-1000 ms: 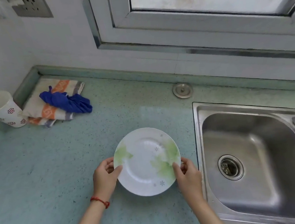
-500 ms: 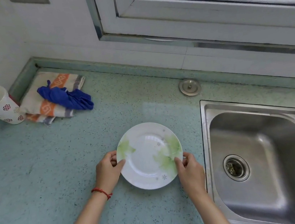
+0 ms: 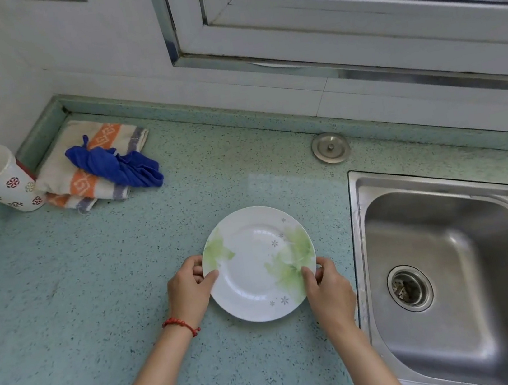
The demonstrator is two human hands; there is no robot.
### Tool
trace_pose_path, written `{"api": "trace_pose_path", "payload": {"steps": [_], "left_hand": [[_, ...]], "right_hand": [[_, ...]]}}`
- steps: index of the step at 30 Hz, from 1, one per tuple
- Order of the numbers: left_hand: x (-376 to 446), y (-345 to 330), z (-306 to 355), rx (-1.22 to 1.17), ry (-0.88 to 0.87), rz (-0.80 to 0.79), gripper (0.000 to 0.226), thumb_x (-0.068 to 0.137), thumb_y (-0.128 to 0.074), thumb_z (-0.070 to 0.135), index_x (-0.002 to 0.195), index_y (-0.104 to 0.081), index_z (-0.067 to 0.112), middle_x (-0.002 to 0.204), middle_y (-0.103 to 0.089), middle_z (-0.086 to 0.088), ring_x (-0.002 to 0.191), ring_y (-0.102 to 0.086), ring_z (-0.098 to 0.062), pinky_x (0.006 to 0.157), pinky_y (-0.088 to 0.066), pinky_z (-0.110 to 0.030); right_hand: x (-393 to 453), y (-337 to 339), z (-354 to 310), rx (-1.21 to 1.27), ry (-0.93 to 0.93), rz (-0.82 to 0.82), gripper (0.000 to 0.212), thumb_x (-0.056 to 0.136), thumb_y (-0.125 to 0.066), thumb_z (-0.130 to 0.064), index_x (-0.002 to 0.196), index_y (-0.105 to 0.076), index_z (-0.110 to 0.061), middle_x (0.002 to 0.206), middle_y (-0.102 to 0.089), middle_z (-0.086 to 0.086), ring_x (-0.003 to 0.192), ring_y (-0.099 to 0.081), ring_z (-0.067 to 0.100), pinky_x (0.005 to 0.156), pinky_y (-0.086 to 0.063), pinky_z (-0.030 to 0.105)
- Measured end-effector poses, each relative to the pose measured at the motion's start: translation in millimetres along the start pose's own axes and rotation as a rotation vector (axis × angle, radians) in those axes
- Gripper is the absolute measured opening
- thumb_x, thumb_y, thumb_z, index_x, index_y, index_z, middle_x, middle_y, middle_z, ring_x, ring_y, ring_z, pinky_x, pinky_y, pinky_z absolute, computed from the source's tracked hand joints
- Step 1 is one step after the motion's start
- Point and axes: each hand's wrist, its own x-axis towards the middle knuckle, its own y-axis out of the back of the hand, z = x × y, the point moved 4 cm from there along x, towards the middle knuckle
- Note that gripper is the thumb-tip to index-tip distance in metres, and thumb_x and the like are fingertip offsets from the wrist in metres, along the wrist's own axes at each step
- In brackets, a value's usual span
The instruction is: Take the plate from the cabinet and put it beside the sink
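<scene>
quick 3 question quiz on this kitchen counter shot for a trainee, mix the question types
1. True or false: the plate lies inside the sink.
2. What lies on top of the striped towel? A) blue cloth B) spoon C) sponge
3. Fill in: the red bracelet is on the ___ wrist.

Key
1. False: it is on the countertop, left of the sink, with the left hand and right hand on its rim.
2. A, the blue cloth.
3. left

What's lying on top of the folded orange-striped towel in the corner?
A crumpled blue cloth lies on the orange-and-cream striped towel, covering its middle. Whatever is beneath the towel is hidden; only green speckled countertop shows around it.
</scene>
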Motion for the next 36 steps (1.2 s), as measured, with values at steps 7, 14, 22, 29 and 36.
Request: {"api": "trace_pose_path", "payload": {"steps": [7, 14, 22, 29, 36], "left_hand": [[-4, 0, 3, 0.009, 0.005, 0.036, 0.024, 0.076, -0.068, 0.005, 0.099, -0.063, 0.002, 0.072, -0.060, -0.008, 0.064, -0.054, -0.024, 0.053, -0.039, -0.019], [-7, 2, 8, 0.008, -0.013, 0.061, 0.033, 0.074, -0.070, 0.004, 0.106, -0.063, 0.000, 0.091, -0.050, -0.010, 0.058, -0.047, -0.009, 0.071, -0.040, -0.025], [-9, 4, 0, -0.013, 0.040, 0.026, 0.023, 0.075, -0.067, 0.002, 0.098, -0.065, 0.001, 0.088, -0.060, -0.018, 0.065, -0.052, -0.023, 0.069, -0.040, -0.027], [-27, 9, -7, -0.059, 0.044, 0.022, 0.023, 0.077, -0.065, 0.003, 0.101, -0.065, 0.003, 0.090, -0.064, -0.016, 0.066, -0.053, -0.016, 0.071, -0.043, -0.027], [-50, 19, -12, -0.073, 0.028, 0.019, 0.027, 0.080, -0.063, 0.007, 0.107, -0.062, 0.001, 0.088, -0.061, -0.009, 0.078, -0.055, -0.019, 0.077, -0.044, -0.029]], "right_hand": [[1, 0, -1, -0.002, -0.007, 0.005, 0.029, 0.091, -0.048, -0.031, 0.114, -0.051, -0.014, 0.076, -0.057, -0.004, 0.073, -0.055, 0.018, 0.063, -0.037, 0.029], [-1, 3, -3, -0.017, -0.011, 0.027, 0.028, 0.090, -0.049, -0.033, 0.112, -0.053, -0.016, 0.077, -0.060, -0.004, 0.073, -0.055, 0.018, 0.063, -0.038, 0.029], [-8, 10, 0, 0.054, -0.049, 0.021, 0.023, 0.089, -0.050, -0.029, 0.109, -0.057, -0.018, 0.080, -0.063, -0.004, 0.079, -0.058, 0.020, 0.063, -0.036, 0.027], [-24, 14, 4, 0.067, -0.055, 0.021, 0.027, 0.090, -0.049, -0.028, 0.113, -0.056, -0.017, 0.081, -0.059, -0.006, 0.080, -0.055, 0.017, 0.069, -0.038, 0.028], [-51, 15, 0, 0.095, 0.034, 0.020, 0.028, 0.090, -0.050, -0.025, 0.115, -0.056, -0.014, 0.098, -0.066, 0.003, 0.086, -0.057, 0.018, 0.072, -0.040, 0.028]]}}
